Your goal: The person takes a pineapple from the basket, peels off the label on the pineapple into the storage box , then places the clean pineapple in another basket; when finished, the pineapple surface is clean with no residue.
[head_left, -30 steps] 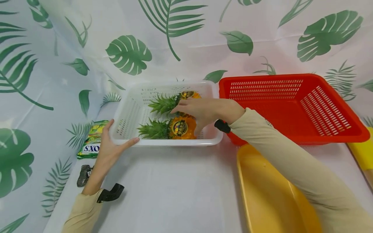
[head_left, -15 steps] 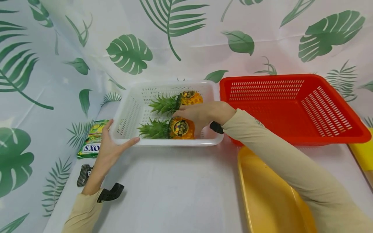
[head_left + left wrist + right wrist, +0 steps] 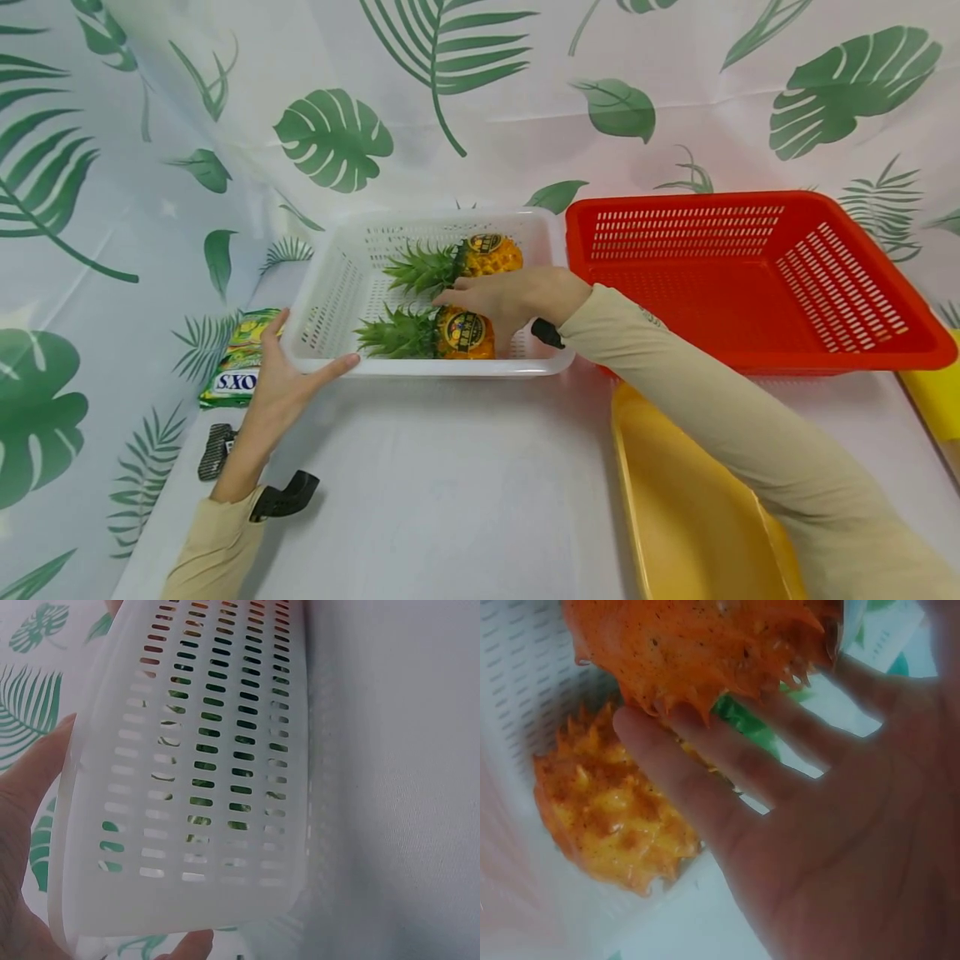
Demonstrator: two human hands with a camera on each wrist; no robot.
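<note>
My left hand (image 3: 285, 379) holds the near left corner of a white plastic basket (image 3: 442, 367), thumb at the near rim and fingers along the left side. Its thumb (image 3: 41, 769) touches the rim in the left wrist view. Inside the basket two orange pineapples with green crowns lie side by side: a far pineapple (image 3: 491, 254) and a near pineapple (image 3: 465, 333). Over the near one reaches my right hand (image 3: 517, 300); in the right wrist view its outstretched fingers (image 3: 679, 765) pass behind one fruit, the palm apart from it. Where the thumb makes contact is hidden.
A red slatted basket (image 3: 780, 362) stands against the white one's right side. In front of it lies a yellow tub (image 3: 675, 500), partly under the right forearm. At left are a green packet (image 3: 238, 362) and a dark ribbed object (image 3: 216, 452). Leaf-patterned cloth (image 3: 510, 108) hangs behind.
My right hand has moved a little left and toward me, from above both pineapples down to the near one. The left hand, the white basket and the pineapples stay in place.
</note>
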